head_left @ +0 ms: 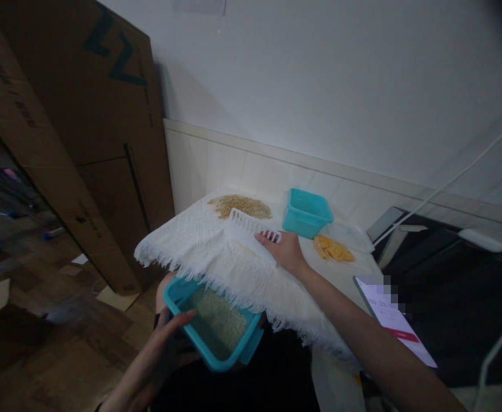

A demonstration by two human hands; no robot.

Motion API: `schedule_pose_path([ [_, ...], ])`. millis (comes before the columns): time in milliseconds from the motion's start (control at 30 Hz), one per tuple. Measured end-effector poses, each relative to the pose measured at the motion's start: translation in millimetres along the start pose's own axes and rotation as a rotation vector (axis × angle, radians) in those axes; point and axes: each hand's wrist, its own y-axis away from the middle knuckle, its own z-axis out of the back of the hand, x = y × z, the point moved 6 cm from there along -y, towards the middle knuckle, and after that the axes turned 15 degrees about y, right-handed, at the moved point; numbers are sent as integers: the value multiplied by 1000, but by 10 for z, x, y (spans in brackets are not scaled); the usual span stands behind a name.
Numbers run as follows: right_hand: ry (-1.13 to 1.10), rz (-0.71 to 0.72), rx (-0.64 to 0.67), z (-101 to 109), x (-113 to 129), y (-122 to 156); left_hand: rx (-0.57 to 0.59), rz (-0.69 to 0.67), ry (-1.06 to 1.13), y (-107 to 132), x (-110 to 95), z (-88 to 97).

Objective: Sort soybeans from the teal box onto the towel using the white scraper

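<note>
My right hand (287,252) grips a white slotted plastic scraper (253,236), its slotted edge turned toward the wall. The scraper is on the white fringed cloth (191,234), close to a heap of tan grains (242,205); a small pale patch shows by its near edge. Below the cloth's fringe, my left hand (171,332) holds a turquoise container (216,363) by its left side, with the thumb over the rim. Pale, fine grains (223,320) lie inside it. The fringe covers part of the container's far side.
A second turquoise container (306,223) stands at the back of the table. Beside it are a yellow cloth-like item (333,249) and a clear lid (354,233). A lit phone-like screen (399,326) lies at the right. A tall cardboard box (83,114) stands left, against the wall.
</note>
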Motion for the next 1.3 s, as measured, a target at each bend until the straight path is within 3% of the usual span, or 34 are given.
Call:
schedule_pose_path([
  [333,-24,39,137,13,64,71,8,-6,-8,11,-10,-10],
  [533,-17,19,33,126,-16,37,10,15,-9,-3,-4,-8],
  [633,-14,30,47,95,-20,26,15,3,-6,-1,-9,-2],
  [833,-28,111,75,9,124,131,-8,-17,-1,-19,0,23],
  [1133,-32,241,72,111,331,430,5,24,17,-37,21,31],
  [1300,-14,284,1,129,368,371,24,14,10,-50,31,33],
])
